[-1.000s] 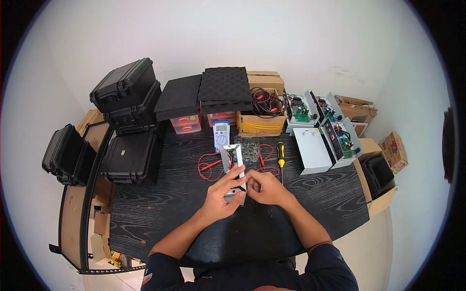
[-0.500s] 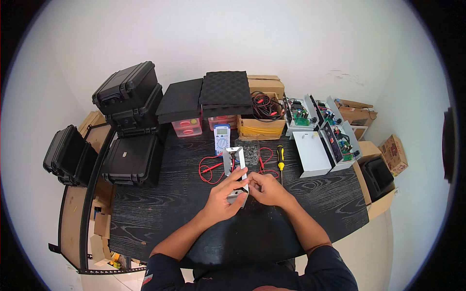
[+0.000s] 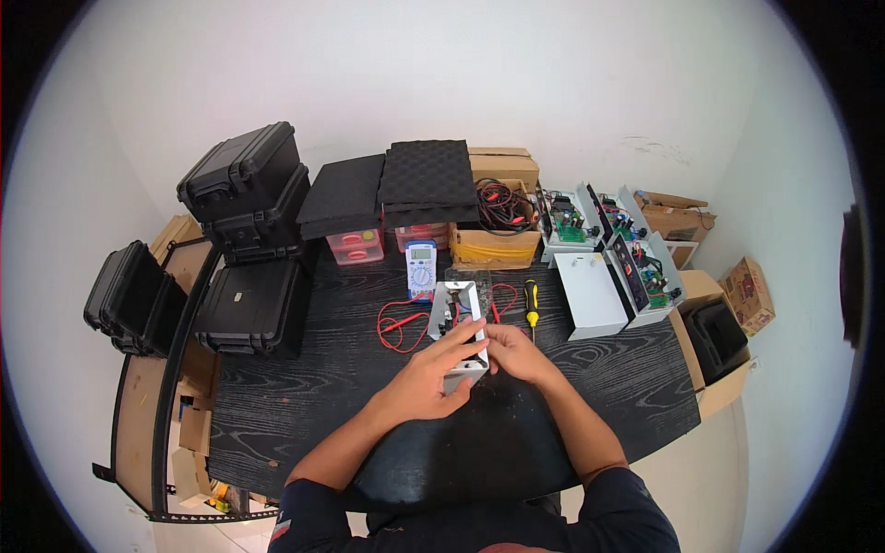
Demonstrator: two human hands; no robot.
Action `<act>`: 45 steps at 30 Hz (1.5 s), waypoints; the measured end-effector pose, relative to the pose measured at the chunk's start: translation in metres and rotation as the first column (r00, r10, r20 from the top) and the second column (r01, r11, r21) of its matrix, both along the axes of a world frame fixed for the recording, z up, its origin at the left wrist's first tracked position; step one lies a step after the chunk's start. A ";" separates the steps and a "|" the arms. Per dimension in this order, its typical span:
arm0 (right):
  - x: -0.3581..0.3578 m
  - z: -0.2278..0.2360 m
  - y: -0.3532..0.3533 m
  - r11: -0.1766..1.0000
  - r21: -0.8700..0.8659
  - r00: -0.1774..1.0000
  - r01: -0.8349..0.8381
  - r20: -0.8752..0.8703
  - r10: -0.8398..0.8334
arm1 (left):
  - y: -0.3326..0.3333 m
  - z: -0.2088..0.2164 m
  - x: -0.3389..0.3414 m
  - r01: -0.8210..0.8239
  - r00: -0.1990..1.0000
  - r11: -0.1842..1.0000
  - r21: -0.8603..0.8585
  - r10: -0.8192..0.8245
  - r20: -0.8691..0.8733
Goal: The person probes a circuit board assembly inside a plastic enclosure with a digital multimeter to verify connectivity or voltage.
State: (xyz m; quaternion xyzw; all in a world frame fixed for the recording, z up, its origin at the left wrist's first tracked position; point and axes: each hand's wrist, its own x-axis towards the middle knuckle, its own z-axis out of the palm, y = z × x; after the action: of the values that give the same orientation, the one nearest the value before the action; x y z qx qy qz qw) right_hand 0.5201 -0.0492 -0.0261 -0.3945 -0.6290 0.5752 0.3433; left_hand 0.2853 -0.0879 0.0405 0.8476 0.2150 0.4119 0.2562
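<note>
A small open-topped metal enclosure (image 3: 466, 371), light grey with wires and parts inside, stands over the table in front of me. My left hand (image 3: 426, 380) grips it from the left, its fingers lying across the open top and the thumb at the near end. Against the enclosure's right wall, my right hand (image 3: 521, 356) is closed with fingers bent. What its fingertips pinch, if anything, is hidden. Just beyond lies a blue-and-white multimeter (image 3: 421, 267) with red test leads (image 3: 402, 323). A yellow-and-black screwdriver (image 3: 532, 302) rests to the right of the enclosure.
Black hard cases (image 3: 251, 304) are stacked at the left. Foam sheets (image 3: 429, 180) top pink drawer boxes (image 3: 356, 247) at the back. A cardboard box (image 3: 498, 247) holds cables. Opened metal housings with circuit boards (image 3: 653, 276) and a white cover (image 3: 590, 293) occupy the right.
The enclosure has shifted a little to the right and tipped, so more of its inside shows. Both hands have moved right with it, the left still gripping.
</note>
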 end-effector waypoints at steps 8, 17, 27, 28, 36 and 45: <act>0.004 -0.003 0.007 0.984 0.081 0.976 0.161 -0.160 -0.147 | 0.044 -0.014 -0.034 -0.191 0.932 0.981 -0.041 0.168 -0.322; 0.019 -0.011 0.013 0.977 0.187 0.989 0.107 -0.125 -0.085 | 0.058 -0.075 -0.020 -0.026 0.996 0.967 -0.254 0.002 -0.091; 0.081 0.032 0.016 0.905 0.290 0.931 0.312 0.096 -0.351 | 0.023 -0.010 -0.010 -0.039 0.897 0.998 -0.053 0.012 -0.442; 0.080 0.033 0.017 0.892 0.308 0.916 0.331 0.123 -0.382 | 0.020 -0.014 -0.009 -0.050 0.882 0.999 -0.001 0.044 -0.468; 0.049 0.034 0.027 0.849 0.471 0.877 0.240 0.270 -0.397 | 0.015 -0.032 -0.006 -0.110 0.735 0.993 0.032 0.103 -0.670; 0.001 0.011 0.115 0.785 0.613 0.537 -0.090 0.693 -0.481 | 0.017 -0.039 -0.007 -0.146 0.638 0.989 0.026 0.114 -0.762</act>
State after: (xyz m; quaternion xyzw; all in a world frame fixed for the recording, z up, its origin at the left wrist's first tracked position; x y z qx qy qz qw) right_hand 0.5211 0.0656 -0.0155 -0.5620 -0.8059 0.0554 0.1778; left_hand 0.2785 -0.0710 0.0012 0.9192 0.3710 0.0314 0.1280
